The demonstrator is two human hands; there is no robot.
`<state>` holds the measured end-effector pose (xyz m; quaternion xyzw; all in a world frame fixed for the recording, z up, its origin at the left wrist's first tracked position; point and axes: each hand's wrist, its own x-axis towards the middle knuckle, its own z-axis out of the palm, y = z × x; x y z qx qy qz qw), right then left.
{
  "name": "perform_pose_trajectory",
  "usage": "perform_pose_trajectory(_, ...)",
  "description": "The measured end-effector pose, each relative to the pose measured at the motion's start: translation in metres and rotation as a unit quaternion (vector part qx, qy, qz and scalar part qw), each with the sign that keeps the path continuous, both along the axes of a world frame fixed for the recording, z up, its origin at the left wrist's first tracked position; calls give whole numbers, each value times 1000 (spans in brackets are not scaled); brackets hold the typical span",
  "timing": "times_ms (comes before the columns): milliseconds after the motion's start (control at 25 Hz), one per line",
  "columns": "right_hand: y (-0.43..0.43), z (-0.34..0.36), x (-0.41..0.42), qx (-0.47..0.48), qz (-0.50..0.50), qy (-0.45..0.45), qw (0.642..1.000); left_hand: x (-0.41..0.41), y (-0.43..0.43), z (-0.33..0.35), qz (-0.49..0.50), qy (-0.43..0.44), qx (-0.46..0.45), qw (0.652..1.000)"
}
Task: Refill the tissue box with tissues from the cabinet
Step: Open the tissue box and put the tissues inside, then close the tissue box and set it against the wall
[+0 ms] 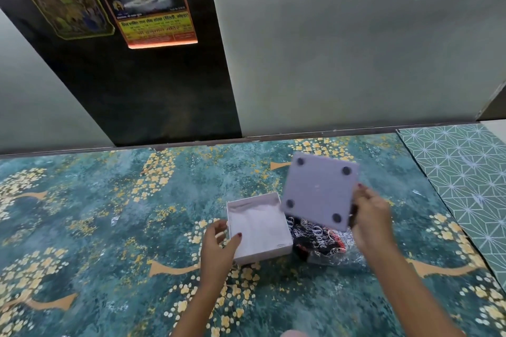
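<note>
A white square tissue box stands open on the teal floral surface, with white tissues lying inside. My left hand grips its near-left corner, thumb over the rim. My right hand holds up a grey square panel with four dark round feet, tilted above and to the right of the box. Under that panel lies a black, red and clear plastic tissue wrapper with white lettering, touching the box's right side.
The teal surface with yellow flowers spreads wide to the left and toward me. A green geometric-patterned mat lies at the right. Behind is a pale wall with a dark panel carrying posters.
</note>
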<state>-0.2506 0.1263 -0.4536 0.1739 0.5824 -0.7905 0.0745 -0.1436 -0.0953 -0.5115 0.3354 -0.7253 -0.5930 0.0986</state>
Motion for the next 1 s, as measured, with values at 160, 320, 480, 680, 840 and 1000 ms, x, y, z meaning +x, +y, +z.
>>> perform_pose_trajectory(160, -60, -28, 12, 45, 118, -96, 987, -7, 5, 15, -35, 8, -12, 999)
perform_pose_trajectory(320, -87, -50, 9, 287, 147, 74, 944, -9, 9, 5, -97, -26, -47, 994)
perform_pose_trajectory(480, -84, -51, 9, 417, 180, 186, 871, -3, 15, -1, -107, -23, -85, 990)
perform_pose_trajectory(680, -82, -59, 15, 401, 239, 194, 863, 2, 17, -1, -116, -6, -145, 983)
perform_pose_trajectory(840, -80, -60, 13, 388, 261, 190, 863, -1, 14, 5, -102, 18, -137, 985)
perform_pose_trajectory(1000, -87, -58, 18, 362, 241, 175, 883, 0, 16, 8, -99, 30, -169, 980)
